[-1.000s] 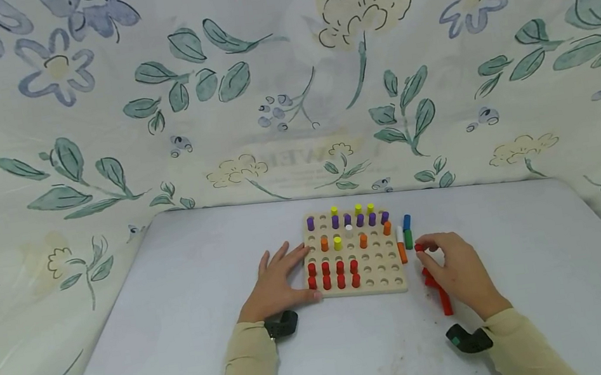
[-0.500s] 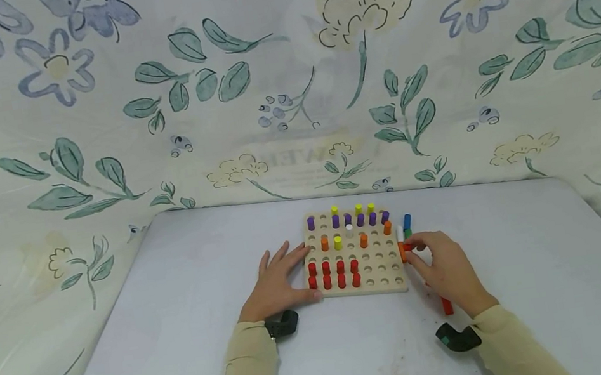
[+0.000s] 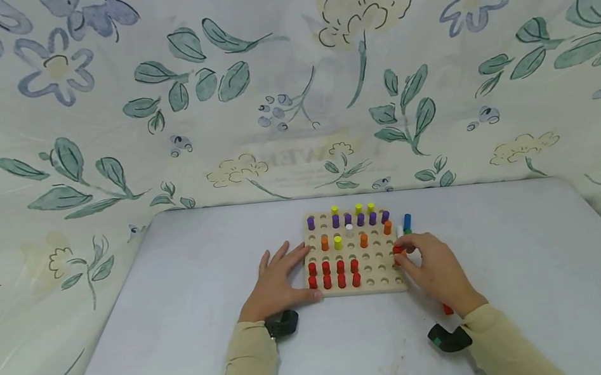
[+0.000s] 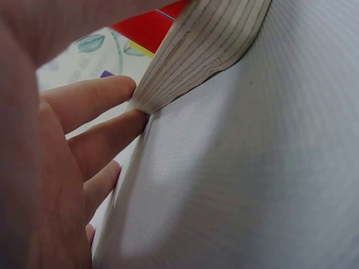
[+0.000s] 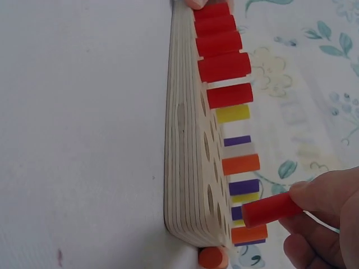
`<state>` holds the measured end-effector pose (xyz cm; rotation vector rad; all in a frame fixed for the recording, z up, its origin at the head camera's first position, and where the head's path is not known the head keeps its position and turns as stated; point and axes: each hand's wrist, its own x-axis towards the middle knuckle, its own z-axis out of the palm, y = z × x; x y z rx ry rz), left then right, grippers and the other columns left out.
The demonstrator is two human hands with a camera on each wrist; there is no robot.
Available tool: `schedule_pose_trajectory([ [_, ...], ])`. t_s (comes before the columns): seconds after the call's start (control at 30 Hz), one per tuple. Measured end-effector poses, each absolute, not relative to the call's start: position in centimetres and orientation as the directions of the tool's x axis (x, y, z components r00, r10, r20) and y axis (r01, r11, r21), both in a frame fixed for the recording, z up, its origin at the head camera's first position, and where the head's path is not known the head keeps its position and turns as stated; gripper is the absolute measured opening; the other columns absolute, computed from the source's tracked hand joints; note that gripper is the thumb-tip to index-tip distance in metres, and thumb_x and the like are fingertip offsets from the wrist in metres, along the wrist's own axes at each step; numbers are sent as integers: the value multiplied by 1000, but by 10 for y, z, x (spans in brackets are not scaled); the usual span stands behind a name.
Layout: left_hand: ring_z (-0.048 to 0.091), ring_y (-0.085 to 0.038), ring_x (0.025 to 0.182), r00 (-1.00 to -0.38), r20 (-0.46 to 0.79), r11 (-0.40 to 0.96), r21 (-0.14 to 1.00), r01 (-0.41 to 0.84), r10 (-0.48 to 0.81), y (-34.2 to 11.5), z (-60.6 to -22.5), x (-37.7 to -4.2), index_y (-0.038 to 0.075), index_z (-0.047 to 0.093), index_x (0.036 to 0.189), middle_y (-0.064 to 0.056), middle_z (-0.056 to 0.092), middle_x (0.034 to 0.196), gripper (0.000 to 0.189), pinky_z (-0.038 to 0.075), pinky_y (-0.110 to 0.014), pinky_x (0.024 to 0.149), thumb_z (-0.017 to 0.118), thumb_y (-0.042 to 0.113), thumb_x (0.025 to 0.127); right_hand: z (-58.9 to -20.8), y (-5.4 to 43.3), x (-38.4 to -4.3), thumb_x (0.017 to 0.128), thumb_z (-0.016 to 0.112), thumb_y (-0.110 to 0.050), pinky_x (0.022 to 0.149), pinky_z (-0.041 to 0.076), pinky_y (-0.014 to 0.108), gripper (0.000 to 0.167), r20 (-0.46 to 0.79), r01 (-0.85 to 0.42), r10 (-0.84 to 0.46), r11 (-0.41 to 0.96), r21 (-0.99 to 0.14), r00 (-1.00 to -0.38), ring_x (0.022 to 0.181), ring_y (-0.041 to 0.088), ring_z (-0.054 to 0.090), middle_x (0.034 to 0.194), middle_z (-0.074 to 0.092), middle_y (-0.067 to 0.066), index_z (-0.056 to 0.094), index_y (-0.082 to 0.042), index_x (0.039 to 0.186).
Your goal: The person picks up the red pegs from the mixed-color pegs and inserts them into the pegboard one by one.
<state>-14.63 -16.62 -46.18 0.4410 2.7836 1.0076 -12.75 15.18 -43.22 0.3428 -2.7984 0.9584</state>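
Floral sheeting [image 3: 286, 42] backs pegged plywood [image 5: 182, 162], left hand [image 3: 275, 286] splayed against it, right hand [image 3: 443, 267] pinching a red cylinder [image 5: 269, 210].

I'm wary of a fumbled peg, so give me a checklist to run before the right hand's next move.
1. Right hand pinches the held red peg: ok.
2. Left hand touches the pegboard: ok.
3. Free holes to the right of the seated red pegs, in the nearest rows: ok.
4. Held red peg seated in a hole: not ok; its lower end shows free.
5. Held red peg lined up with one hole: cannot tell from these angles.
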Motion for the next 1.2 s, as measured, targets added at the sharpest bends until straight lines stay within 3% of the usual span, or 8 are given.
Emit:
schedule_pose_trajectory([
  [0.63,13,-27,154,-947,-42,734,643,218,318,-166,-461,-146,19,44,154,0,40,159,97,-7,-52,122,83,54,71,-432,132,-128,91,75,-15,79,56,37,23,202,-290,-211,768,-571,-956,91,22,61,100,67,6,70,-5,111],
  [0.83,12,-27,154,-947,-50,739,639,213,316,-165,-460,-146,19,44,154,0,39,159,97,-7,-52,122,82,53,72,-432,127,-128,91,75,-15,73,52,32,19,194,-300,-229,760,-577,-954,85,20,58,97,66,5,71,-6,108],
  [1.2,12,-27,154,-947,-55,742,636,212,317,-165,-461,-146,20,43,154,0,39,159,98,-7,-53,122,82,55,72,-432,121,-128,92,75,-17,77,56,34,22,175,-303,-247,761,-573,-953,89,20,61,98,66,4,71,-7,110],
])
